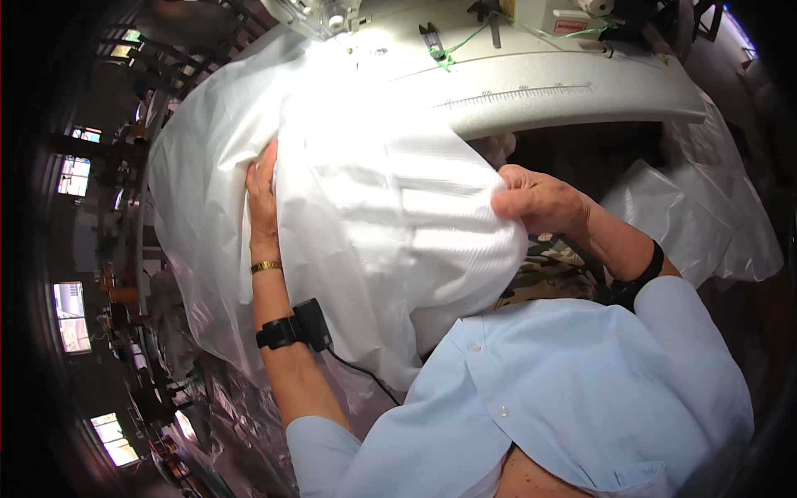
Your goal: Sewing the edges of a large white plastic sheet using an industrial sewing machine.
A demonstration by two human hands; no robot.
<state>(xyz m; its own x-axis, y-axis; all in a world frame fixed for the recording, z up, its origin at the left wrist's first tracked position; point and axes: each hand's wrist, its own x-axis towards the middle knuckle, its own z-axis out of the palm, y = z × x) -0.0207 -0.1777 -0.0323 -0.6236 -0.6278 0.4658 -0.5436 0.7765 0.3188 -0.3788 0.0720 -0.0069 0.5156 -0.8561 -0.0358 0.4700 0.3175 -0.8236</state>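
A large sheet of thin white fabric (357, 224) drapes over the table's front edge and down toward my lap. My right hand (541, 201) pinches its right edge between thumb and curled fingers, and folds fan out from that grip. On the left, my left hand (262, 195) lies along a fold with its fingers stretched toward the sewing machine. Part of this hand is hidden by the fold. At the top, the sewing machine's head (320, 15) stands over the fabric, where bright light washes out the detail.
The pale machine table (564, 87) carries a printed ruler scale along its front. Small black thread snips (433, 40) lie on it with green thread. Clear plastic sheeting (664, 216) hangs at right. A black cable (365, 373) runs from my left wrist strap (282, 332).
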